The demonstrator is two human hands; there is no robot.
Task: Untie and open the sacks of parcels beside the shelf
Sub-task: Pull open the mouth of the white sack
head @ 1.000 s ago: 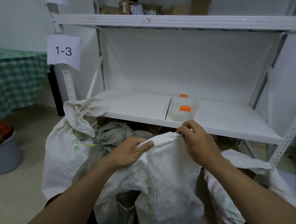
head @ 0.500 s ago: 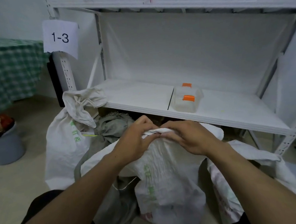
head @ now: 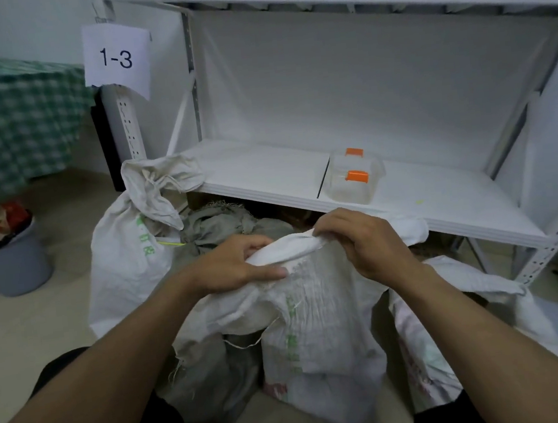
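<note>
A white woven sack [head: 317, 328] with green print stands on the floor right in front of me. Its rolled top edge is gripped by both hands: my left hand [head: 238, 265] clasps the left part, my right hand [head: 366, 240] pinches the right part. The mouth is bunched together between them. Behind and to the left, a second white sack [head: 127, 258] stands with its neck gathered and flopped over. A grey-green sack [head: 217, 226] lies between them, partly hidden. Another white sack [head: 460, 312] leans at the right.
A white metal shelf [head: 409, 218] stands just behind the sacks, with a clear box with orange clips [head: 353, 179] on its lower board and a paper label "1-3" [head: 117, 59] on the post. A grey bucket [head: 11, 263] and a green checked tablecloth [head: 10, 126] are at the left.
My hands have come together on the sack's top edge, bunching the mouth that was spread wide a second ago. The view has tilted slightly downward.
</note>
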